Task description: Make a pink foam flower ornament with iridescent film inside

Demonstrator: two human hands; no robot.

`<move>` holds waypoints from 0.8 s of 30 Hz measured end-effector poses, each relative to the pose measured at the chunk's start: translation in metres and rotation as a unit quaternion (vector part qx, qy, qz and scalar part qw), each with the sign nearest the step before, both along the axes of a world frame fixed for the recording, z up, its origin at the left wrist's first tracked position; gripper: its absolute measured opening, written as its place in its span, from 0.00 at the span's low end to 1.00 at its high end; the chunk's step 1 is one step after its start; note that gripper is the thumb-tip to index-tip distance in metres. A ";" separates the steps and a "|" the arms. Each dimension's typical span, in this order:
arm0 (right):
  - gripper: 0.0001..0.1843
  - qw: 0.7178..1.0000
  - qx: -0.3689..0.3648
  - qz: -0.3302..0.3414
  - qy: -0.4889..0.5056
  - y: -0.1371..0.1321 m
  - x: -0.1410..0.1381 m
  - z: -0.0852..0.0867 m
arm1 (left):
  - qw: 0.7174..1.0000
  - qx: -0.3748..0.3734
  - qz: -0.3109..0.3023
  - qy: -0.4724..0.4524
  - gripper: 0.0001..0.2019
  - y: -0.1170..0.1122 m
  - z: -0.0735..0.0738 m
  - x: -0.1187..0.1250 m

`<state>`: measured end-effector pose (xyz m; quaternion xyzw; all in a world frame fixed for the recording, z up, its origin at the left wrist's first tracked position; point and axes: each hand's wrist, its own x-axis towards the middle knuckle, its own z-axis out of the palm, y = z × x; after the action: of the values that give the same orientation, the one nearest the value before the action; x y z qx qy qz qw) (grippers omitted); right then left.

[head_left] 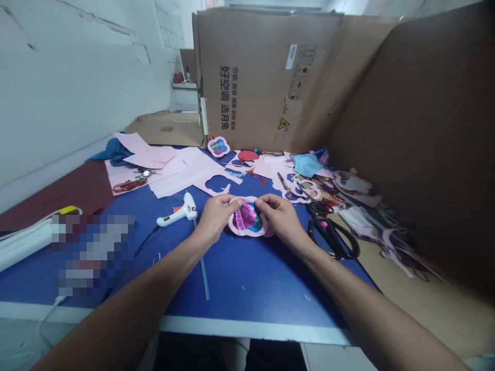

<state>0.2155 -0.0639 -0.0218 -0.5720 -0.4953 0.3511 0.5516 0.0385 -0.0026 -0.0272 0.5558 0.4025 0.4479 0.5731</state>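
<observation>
Between my two hands is a scalloped pink paper frame (248, 232) with shiny purple and blue foil-like material (246, 216) in its middle. My left hand (217, 216) pinches its upper left edge with thumb and fingers. On the upper right edge, my right hand (281, 216) has a similar pinch. A second pink layer peeks out near the right fingers. Left of my left hand, a white hot glue gun (180, 211) lies on the blue table (251, 283). A bluish glue stick or strip (204, 275) runs beside my left wrist.
Black-handled scissors (336, 242) lie right of my right forearm. A similar finished-looking flower shape (218, 147) leans at the back. Pink paper sheets (154, 154) and scraps cover the far side. Cardboard (263, 77) walls the back and right. A power strip (27, 245) lies left.
</observation>
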 end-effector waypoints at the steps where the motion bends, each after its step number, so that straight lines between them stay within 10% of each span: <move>1: 0.19 1.000 -0.002 0.000 0.001 -0.001 0.000 0.001 | 1.000 0.002 0.000 -0.001 0.10 0.000 0.000 0.000; 24: 0.18 1.000 -0.013 0.018 0.020 -0.002 -0.003 0.000 | 0.999 -0.013 -0.026 -0.013 0.13 -0.006 0.002 0.003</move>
<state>0.2127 -0.0659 -0.0214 -0.5627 -0.4900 0.3788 0.5474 0.0411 -0.0089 -0.0249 0.5526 0.3863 0.4349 0.5970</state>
